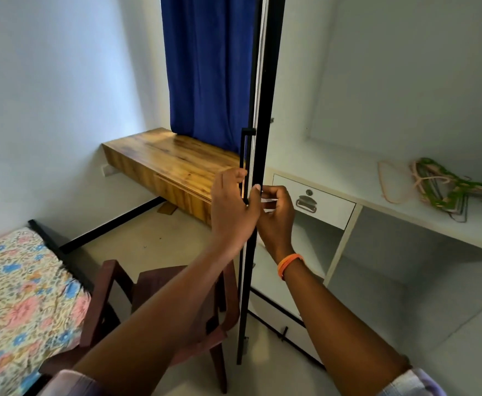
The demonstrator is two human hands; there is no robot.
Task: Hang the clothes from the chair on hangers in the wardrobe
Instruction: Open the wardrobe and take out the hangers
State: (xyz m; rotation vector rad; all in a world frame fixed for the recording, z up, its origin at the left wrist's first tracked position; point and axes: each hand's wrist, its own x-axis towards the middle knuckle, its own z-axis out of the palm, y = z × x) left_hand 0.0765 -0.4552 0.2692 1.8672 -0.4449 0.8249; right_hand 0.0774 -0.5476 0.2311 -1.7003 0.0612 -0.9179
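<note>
The wardrobe door [258,115] stands edge-on in the middle of the view, black-edged, with a black bar handle [245,150]. My left hand [232,208] grips the handle on the door's outer side. My right hand [277,217] holds the door's edge from the inner side, its fingers curled. A pile of hangers [445,187], green and pink, lies on the white wardrobe shelf [422,215] at the right. The dark wooden chair [162,304] stands below my left arm; no clothes show on the part of it I can see.
A white drawer with a metal pull [314,202] sits inside the wardrobe. A wooden desk [171,164] and a blue curtain [208,67] are behind the door. A bed with a floral sheet [19,295] is at the lower left.
</note>
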